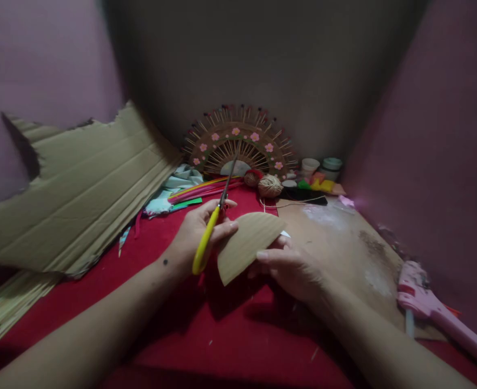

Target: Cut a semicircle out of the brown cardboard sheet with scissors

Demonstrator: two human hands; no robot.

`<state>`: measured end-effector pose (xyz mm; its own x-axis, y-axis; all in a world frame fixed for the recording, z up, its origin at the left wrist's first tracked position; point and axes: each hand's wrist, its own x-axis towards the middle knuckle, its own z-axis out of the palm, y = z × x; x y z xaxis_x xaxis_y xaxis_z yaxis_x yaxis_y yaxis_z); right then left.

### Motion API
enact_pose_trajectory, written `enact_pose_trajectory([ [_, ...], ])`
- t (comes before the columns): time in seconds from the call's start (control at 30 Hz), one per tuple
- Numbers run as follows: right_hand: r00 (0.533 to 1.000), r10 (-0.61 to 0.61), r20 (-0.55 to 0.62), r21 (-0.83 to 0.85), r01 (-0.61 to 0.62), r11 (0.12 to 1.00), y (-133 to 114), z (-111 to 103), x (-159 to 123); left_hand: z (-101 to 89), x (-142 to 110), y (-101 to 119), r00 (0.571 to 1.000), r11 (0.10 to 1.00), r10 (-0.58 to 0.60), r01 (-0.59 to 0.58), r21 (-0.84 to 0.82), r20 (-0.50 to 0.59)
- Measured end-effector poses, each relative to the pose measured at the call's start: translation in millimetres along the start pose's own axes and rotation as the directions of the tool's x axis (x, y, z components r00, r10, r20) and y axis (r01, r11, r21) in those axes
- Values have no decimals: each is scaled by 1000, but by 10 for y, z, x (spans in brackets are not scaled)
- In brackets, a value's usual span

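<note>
My left hand (198,232) is closed on a pair of scissors (208,240) with yellow handles, its blades pointing up and away from me. The thumb of that hand also presses on the left edge of a fan-shaped cardboard piece (249,240). From the right, my right hand (293,265) grips the same piece, thumb on top and the other fingers partly hidden beneath it. A white pointed bit (285,234) shows just behind the piece's right corner; what it belongs to is hidden. Both hands are above the red cloth (206,335).
Large torn cardboard (88,178) leans at left above thin sticks (15,305). At the back stand a flower-decorated stick fan (238,135), twine balls (270,186) and small tubs (331,167). A pink glue gun (425,302) lies right, by a stained board (344,254).
</note>
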<state>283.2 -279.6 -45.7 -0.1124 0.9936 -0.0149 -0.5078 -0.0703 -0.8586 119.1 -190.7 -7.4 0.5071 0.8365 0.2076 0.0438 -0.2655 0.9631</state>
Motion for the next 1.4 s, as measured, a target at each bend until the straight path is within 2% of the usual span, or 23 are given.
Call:
enact_pose_trajectory([
  [0.1,998,-14,-61,-1,14,1000,14,-18,15,-4,37,-43,995,996,-17,9,86,94],
  [0.17,994,-18,-109,-1,18,1000,25,-45,37,-62,109,-108,996,946,-49,25,322,68],
  [0.2,992,-20,-126,-1,20,1000,27,-56,47,-113,156,-151,998,861,-60,45,507,14],
  [0.23,991,-21,-136,1,22,1000,27,-64,56,-177,207,-196,998,699,-61,54,713,-16],
  [0.27,990,-21,-138,4,22,1000,25,-69,61,-249,256,-238,996,623,-67,82,778,-52],
  [0.33,991,-19,-133,9,20,1000,19,-70,64,-395,333,-294,991,539,-72,137,831,-116],
  [0.43,993,-6,-122,24,9,1000,16,-68,61,-523,366,-241,989,508,-35,140,850,-142],
  [0.5,992,-10,-130,34,14,999,24,-75,67,-495,334,-129,991,526,32,91,846,-126],
  [0.57,989,-31,-146,42,37,998,39,-88,81,-383,274,-15,995,608,62,21,794,-74],
  [0.6,988,-44,-150,44,51,998,47,-93,89,-310,239,25,999,682,44,-21,731,-12],
  [0.63,988,-52,-146,44,59,997,55,-95,95,-236,205,47,997,835,-2,-42,549,79],
  [0.67,989,-60,-134,40,66,997,61,-94,100,-167,174,52,987,916,-35,-30,401,155],
  [0.73,992,-75,-100,29,78,997,65,-80,99,-68,129,21,973,972,-81,30,231,218],
  [0.87,993,-81,-82,19,83,996,40,-36,78,-26,106,-77,977,986,-118,93,140,178],
  [1.07,984,-107,-141,46,114,992,-1,-49,93,-46,100,-102,982,992,-99,84,98,161],
  [1.13,981,-130,-146,58,139,989,-2,-51,102,-28,88,-101,980,994,-101,93,53,173],
  [1.23,979,-131,-155,64,142,988,-11,-42,104,2,67,-90,960,986,-162,168,-8,230],
  [1.3,983,-112,-147,36,119,992,-31,-36,93,7,58,-72,946,978,-204,209,7,251],
  [1.4,990,-87,-115,-16,85,996,-80,-41,58,-24,58,-36,944,978,-207,191,85,257],
])
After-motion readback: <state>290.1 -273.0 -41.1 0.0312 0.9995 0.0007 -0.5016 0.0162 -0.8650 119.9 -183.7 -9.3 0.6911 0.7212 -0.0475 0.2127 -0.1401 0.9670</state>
